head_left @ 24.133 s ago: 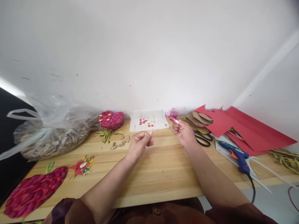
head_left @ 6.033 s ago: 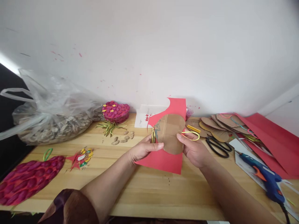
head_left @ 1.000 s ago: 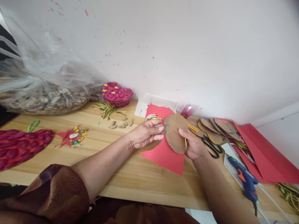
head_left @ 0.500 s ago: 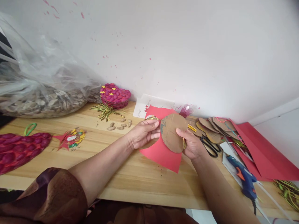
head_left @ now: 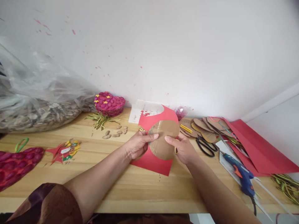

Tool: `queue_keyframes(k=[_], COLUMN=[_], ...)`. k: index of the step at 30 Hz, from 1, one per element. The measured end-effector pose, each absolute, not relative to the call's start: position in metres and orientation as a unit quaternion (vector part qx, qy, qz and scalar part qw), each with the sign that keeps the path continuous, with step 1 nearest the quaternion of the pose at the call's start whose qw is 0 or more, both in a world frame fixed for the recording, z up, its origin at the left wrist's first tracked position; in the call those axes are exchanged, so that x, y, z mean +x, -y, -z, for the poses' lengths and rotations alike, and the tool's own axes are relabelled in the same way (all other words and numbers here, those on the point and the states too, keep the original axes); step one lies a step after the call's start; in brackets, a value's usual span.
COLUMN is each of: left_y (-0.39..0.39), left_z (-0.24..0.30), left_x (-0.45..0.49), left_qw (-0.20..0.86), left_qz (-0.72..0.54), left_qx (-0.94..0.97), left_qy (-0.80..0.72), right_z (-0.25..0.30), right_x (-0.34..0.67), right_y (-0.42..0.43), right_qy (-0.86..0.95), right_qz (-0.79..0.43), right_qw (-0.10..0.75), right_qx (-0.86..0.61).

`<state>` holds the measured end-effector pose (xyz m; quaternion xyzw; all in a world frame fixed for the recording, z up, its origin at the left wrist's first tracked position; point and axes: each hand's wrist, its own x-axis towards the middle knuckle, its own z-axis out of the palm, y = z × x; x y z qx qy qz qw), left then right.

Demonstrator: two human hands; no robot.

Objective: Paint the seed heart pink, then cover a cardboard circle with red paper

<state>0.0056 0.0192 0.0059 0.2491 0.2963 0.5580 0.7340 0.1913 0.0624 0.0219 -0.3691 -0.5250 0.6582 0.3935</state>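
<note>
A brown cardboard heart-like cutout (head_left: 163, 140) is held in front of a red paper sheet (head_left: 154, 161) over the wooden table (head_left: 112, 174). My left hand (head_left: 137, 144) pinches the cutout's left edge together with the red sheet and a bit of yellow string. My right hand (head_left: 183, 149) grips the cutout's right side, thumb on its face, with a yellow loop (head_left: 175, 150) between the fingers.
A plastic bag of shells (head_left: 35, 102) lies at back left, with a pink shell heart (head_left: 108, 102), peanuts (head_left: 115, 133) and a sticker sheet (head_left: 144, 112). To the right are cardboard cutouts (head_left: 205, 126), scissors (head_left: 205, 147), a blue glue gun (head_left: 240, 172) and red paper (head_left: 254, 146).
The cutout has been turned from tilted on edge to facing me, flatter against the red sheet. Both hands have shifted slightly left and lower with it.
</note>
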Motion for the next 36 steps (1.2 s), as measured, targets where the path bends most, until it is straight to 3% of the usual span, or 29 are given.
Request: queue_keyframes(k=[11, 19, 36], left_y=[-0.013, -0.014, -0.013], left_z=[-0.012, -0.011, -0.021], left_x=[0.010, 0.008, -0.001], left_qw=[0.722, 0.714, 0.689], left_qz=[-0.566, -0.546, -0.563], left_qx=[0.232, 0.281, 0.354], left_qy=[-0.323, -0.335, -0.288], right_z=[-0.027, -0.036, -0.031], right_x=[0.192, 0.200, 0.208], right_y=[-0.057, -0.061, -0.073], right_qy=[0.608, 0.570, 0.531], right_qz=[-0.595, -0.676, -0.699], right_qw=[0.403, 0.373, 0.375], right_qx=[-0.337, -0.281, -0.300])
